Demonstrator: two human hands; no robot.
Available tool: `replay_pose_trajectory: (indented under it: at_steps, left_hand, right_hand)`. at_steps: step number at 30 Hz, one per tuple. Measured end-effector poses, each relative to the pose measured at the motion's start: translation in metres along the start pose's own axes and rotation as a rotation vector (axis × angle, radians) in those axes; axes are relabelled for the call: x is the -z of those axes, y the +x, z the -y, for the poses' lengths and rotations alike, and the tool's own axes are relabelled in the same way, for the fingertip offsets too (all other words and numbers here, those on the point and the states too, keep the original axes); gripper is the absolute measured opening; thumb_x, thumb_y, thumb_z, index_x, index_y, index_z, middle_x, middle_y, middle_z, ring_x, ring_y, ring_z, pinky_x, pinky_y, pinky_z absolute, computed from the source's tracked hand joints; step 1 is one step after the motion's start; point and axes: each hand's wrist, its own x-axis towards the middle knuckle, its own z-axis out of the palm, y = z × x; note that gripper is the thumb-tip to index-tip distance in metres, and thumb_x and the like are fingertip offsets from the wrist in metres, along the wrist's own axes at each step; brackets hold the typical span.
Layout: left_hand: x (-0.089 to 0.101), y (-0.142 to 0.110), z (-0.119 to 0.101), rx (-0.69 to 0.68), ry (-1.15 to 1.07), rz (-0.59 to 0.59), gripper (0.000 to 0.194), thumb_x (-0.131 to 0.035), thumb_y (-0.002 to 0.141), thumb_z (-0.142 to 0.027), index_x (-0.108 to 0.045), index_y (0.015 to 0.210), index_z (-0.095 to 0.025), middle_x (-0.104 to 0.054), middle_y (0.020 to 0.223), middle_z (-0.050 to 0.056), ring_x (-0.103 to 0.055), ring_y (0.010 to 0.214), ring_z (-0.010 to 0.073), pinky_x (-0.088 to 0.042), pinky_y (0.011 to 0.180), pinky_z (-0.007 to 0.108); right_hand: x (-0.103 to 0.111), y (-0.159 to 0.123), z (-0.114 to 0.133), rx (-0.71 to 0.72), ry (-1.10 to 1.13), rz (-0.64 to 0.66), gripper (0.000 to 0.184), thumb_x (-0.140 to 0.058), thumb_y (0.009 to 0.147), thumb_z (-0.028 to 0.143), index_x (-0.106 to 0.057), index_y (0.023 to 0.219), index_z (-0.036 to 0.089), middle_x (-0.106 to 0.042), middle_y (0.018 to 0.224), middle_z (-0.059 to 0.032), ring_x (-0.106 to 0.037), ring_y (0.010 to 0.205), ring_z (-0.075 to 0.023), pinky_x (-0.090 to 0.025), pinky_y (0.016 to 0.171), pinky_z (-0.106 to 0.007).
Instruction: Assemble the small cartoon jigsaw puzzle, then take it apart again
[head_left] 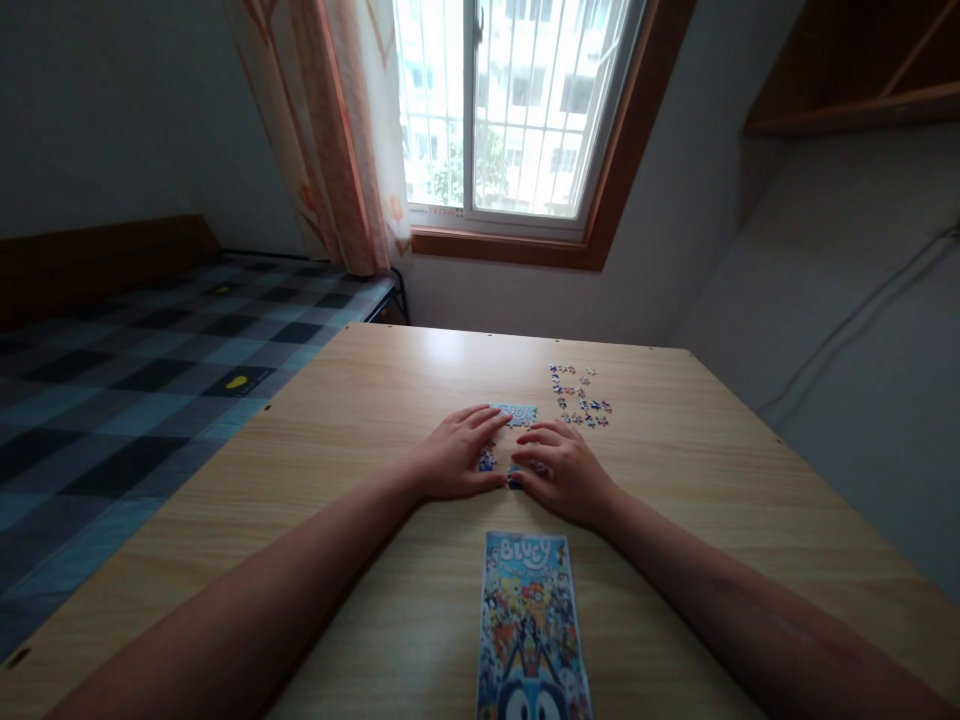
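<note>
A partly joined jigsaw puzzle (517, 414) lies on the wooden table, its light blue upper strip showing between my hands. My left hand (465, 452) rests over its left side, fingers stretched out and thumb pointing right. Over the right side lies my right hand (562, 470), fingers spread, with the index and thumb near a dark blue piece (514, 480). Much of the puzzle's middle is hidden under both hands. Closer to me is a Bluey picture sheet or box (531, 625) with many cartoon characters on it.
Several loose puzzle pieces (577, 400) are spread beyond my right hand. The table (390, 400) stands beside a bed with a checked cover (232, 325) on the left. A curtained window (517, 110) is ahead, and a wooden shelf (855, 110) hangs upper right.
</note>
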Motion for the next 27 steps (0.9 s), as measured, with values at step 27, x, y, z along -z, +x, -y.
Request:
replay_pose_trajectory:
  at_steps: [27]
  left_hand:
    - [-0.0004,0.0006,0.0002,-0.014,0.012,0.005,0.085,-0.068,0.082,-0.061,-0.038,0.153,-0.025,-0.044,0.156,0.013,-0.036,0.146,0.0328,-0.030,0.120,0.050]
  right_hand:
    - [0.0033,0.0001,0.0023,-0.073,0.263,-0.003,0.007,-0.074,0.081,0.020,-0.068,0.080,0.023,-0.072,0.090,-0.0043,-0.063,0.110,-0.0239,-0.049,0.097,-0.041]
